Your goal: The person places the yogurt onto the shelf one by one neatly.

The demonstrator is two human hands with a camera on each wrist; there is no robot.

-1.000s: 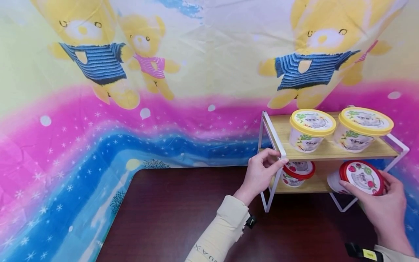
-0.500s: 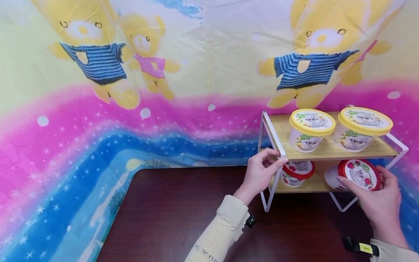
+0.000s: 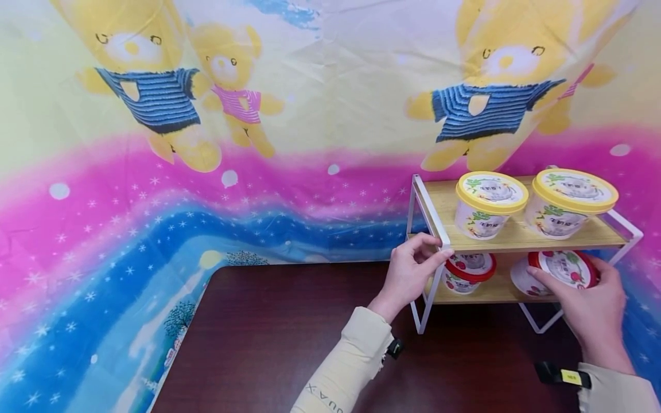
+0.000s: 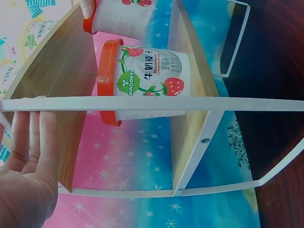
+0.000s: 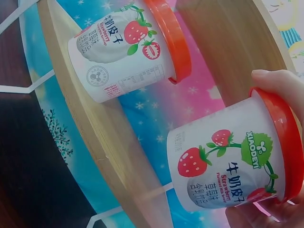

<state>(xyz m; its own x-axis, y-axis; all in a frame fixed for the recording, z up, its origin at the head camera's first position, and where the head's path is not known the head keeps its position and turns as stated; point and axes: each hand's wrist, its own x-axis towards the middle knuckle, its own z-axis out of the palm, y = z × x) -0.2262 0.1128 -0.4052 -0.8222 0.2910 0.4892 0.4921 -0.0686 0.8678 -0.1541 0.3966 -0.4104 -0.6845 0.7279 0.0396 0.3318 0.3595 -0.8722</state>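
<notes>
My left hand (image 3: pixel 410 275) pinches the front left corner of a two-tier shelf rack (image 3: pixel 434 218) with a white frame and wooden boards. In the left wrist view its fingers (image 4: pixel 47 142) pass behind the white bar. At the lower tier's right end, my right hand (image 3: pixel 601 310) grips a white strawberry milk tub (image 5: pixel 223 156) by its red lid. That tub tilts toward me; whether its base touches the board is unclear. Another red-lidded strawberry tub (image 4: pixel 152 76) stands on the lower tier's left end, apart from the held one.
Two yellow-lidded tubs, one on the left (image 3: pixel 488 209) and one on the right (image 3: pixel 558 215), stand on the upper board, close above the right hand. The rack stands on a dark wooden table (image 3: pixel 279 338). A bear-printed cloth (image 3: pixel 330 115) hangs behind.
My right hand has moved left and slightly up and away from me, bringing the red-lidded tub further in over the lower tier. The left hand stays on the frame.
</notes>
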